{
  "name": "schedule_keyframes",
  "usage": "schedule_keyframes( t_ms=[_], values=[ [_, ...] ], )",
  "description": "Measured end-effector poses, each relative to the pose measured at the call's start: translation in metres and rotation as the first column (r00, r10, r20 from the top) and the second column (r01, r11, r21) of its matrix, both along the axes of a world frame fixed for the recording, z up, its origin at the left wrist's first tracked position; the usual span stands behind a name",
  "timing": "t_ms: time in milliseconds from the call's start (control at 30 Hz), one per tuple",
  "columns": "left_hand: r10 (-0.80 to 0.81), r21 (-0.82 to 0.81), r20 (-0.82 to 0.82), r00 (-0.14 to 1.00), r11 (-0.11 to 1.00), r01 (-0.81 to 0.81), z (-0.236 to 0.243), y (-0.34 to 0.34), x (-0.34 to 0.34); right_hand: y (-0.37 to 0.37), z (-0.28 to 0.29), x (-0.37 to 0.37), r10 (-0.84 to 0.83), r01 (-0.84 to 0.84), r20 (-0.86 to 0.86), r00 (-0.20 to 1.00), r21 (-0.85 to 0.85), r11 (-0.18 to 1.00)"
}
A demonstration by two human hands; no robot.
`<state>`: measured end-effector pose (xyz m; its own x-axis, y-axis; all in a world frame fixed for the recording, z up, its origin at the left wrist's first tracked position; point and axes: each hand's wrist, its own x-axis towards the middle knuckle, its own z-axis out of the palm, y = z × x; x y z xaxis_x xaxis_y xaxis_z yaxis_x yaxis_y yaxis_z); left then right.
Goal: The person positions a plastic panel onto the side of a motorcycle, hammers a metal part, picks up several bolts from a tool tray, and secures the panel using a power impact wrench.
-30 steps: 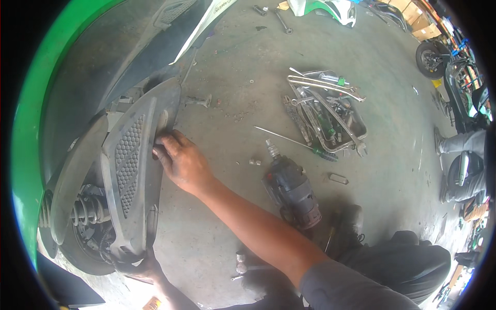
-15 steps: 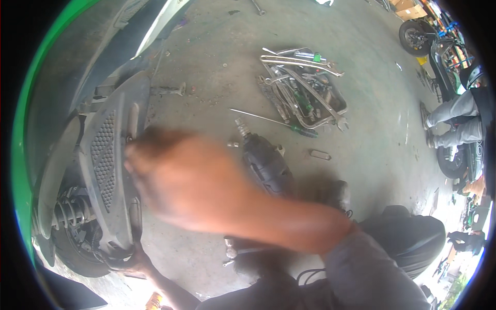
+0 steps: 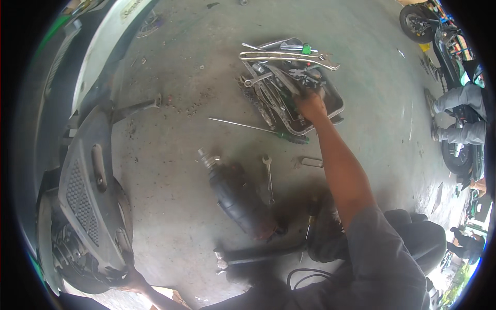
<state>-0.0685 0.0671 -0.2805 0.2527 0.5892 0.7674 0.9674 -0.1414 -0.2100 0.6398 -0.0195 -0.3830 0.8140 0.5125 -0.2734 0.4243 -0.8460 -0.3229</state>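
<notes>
My right hand (image 3: 312, 105) reaches into a metal tool tray (image 3: 338, 98) on the floor. Its fingers are curled down among the tools, next to a long wrench (image 3: 283, 78); the fingertips are hidden. A big adjustable wrench (image 3: 289, 56), pliers (image 3: 305, 77) and other spanners crowd the tray. At the lower left, my left hand (image 3: 133, 282) grips the bottom end of a grey plastic panel (image 3: 85, 201) on a scooter; part of its fingers is out of sight. Between my hands lies a black power impact wrench (image 3: 235, 199) with a socket on its nose.
A long green-handled screwdriver (image 3: 292, 138) lies before the tray. Nearer are a combination spanner (image 3: 269, 178), a metal loop (image 3: 311, 161) and a yellow-handled screwdriver (image 3: 310, 222). A person in grey trousers (image 3: 457, 98) stands at the far right by parked motorbikes (image 3: 416, 25).
My right hand has left the scooter's panel and gone right and away to the tool tray. The spanner beside the impact wrench has come into sight. My left hand stays at the panel's lower end.
</notes>
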Motion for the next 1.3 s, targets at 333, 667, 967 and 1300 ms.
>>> schedule_keyframes(
  t_ms=[333,667,967,1300],
  values=[
    [0.080,0.004,-0.060,0.995,0.997,-0.080,-0.002,0.003,-0.014,0.005,0.000,-0.016,0.217,-0.238,0.204,0.955,0.084,0.968],
    [-0.030,0.021,-0.009,1.000,0.999,0.030,-0.003,0.000,0.001,0.002,-0.003,0.018,0.060,-0.035,0.158,0.986,-0.154,0.987],
    [-0.023,0.006,-0.105,0.994,1.000,0.024,0.006,-0.002,0.010,-0.003,-0.014,0.050,-0.305,0.327,-0.140,0.942,0.173,0.929],
    [-0.018,0.023,-0.131,0.991,1.000,0.021,0.006,-0.002,0.016,0.005,-0.024,0.066,0.139,-0.130,0.150,0.979,-0.067,0.989]
  ],
)
